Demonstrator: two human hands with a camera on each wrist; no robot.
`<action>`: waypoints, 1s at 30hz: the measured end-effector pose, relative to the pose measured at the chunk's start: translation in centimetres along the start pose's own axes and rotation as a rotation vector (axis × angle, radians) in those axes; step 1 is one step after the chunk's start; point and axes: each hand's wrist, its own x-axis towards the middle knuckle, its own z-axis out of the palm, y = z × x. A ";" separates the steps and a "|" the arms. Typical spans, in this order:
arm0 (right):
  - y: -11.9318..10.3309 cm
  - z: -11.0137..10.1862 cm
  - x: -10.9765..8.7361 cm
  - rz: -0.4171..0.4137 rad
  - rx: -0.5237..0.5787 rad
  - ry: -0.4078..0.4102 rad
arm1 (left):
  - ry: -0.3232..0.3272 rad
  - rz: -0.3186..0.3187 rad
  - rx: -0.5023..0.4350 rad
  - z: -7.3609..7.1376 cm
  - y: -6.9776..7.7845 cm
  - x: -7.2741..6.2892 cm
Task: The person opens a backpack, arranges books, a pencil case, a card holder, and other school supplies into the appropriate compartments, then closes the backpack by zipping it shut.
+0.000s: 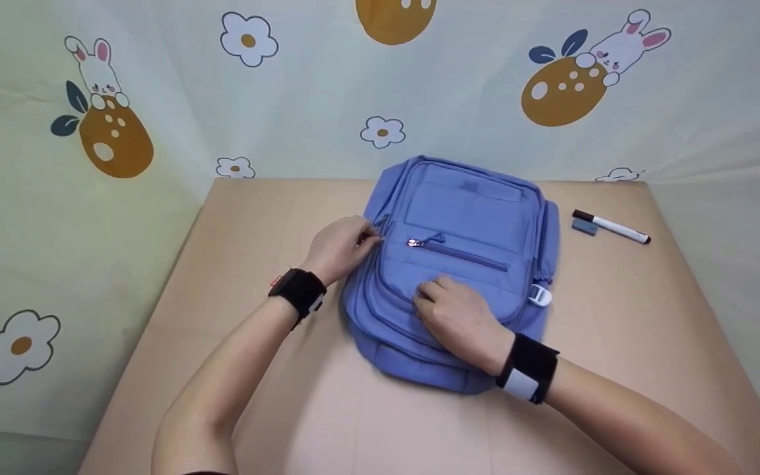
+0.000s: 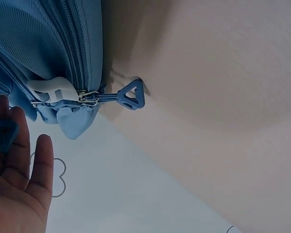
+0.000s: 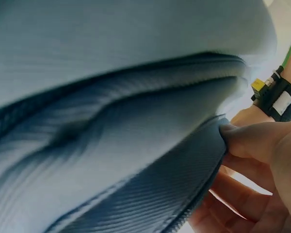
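Note:
A blue backpack (image 1: pixel 466 218) lies on the table with its front facing up. At its left side, my left hand (image 1: pixel 344 247) pinches at the zipper edge. In the left wrist view a triangular zipper pull (image 2: pixel 6 133) lies against the fingers of that hand; the thumb's grip is cut off by the frame. Another zipper pull (image 2: pixel 131 94) hangs free beside a white plastic buckle (image 2: pixel 53 90). My right hand (image 1: pixel 462 320) grips the front pocket near its lower edge. In the right wrist view its thumb presses the pocket's zippered edge (image 3: pixel 203 160) against the fingers.
A black-and-white marker (image 1: pixel 617 229) and a small blue-grey block (image 1: pixel 584 227) lie on the table (image 1: pixel 241 369), right of the backpack. Patterned curtain cloth (image 1: pixel 314 86) hangs behind and at both sides. A short horizontal zipper (image 1: pixel 466 256) crosses the backpack's front.

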 end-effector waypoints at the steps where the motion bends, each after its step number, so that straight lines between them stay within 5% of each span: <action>1: 0.0 0.1 0.0 -0.001 -0.004 0.013 | -0.002 0.003 0.004 0.0 0.0 0.0; 30: 0.0 0.1 -0.2 0.047 0.052 0.014 | 0.005 0.046 0.056 -0.7 1.8 -3.7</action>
